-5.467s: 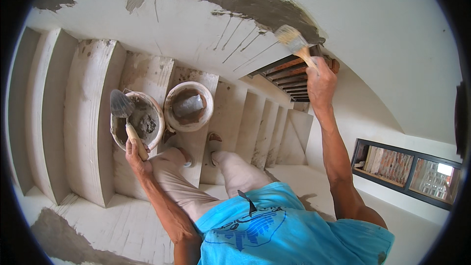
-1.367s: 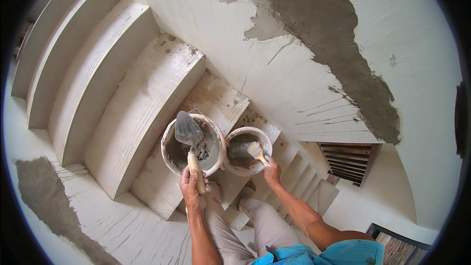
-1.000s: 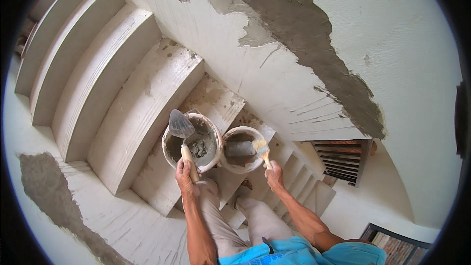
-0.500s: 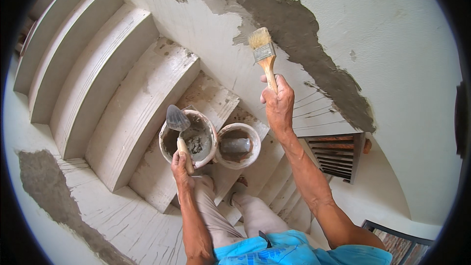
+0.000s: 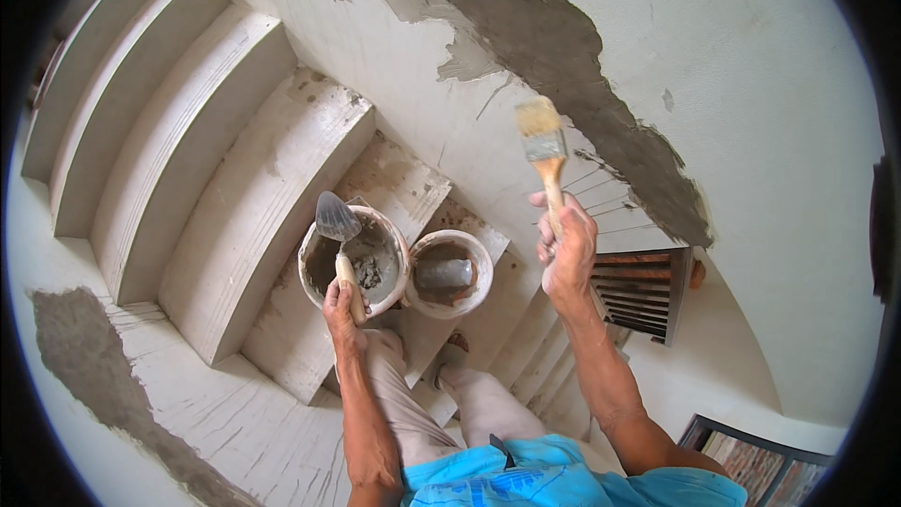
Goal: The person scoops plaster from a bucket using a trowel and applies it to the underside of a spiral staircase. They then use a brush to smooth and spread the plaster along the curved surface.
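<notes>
My right hand grips the wooden handle of a wide paintbrush, its pale bristles pointing up in front of the wall. Behind the brush runs a dark grey strip of wet mortar along the white wall. In my left hand is a trowel with a wooden handle and a grey, smeared blade. The blade sits over the rim of a bucket holding grey mortar. Beside that bucket stands a second one, with murky contents and a clear cylindrical object inside.
Curved concrete steps climb to the upper left, and narrower ones descend below the buckets. Another mortar patch covers the low wall at left. A slatted opening lies right of my forearm. My feet stand on the stairs.
My right hand has moved down and to the right with the brush. A thin dark streak now shows on the wall below the mortar strip. My left hand and trowel have barely moved.
</notes>
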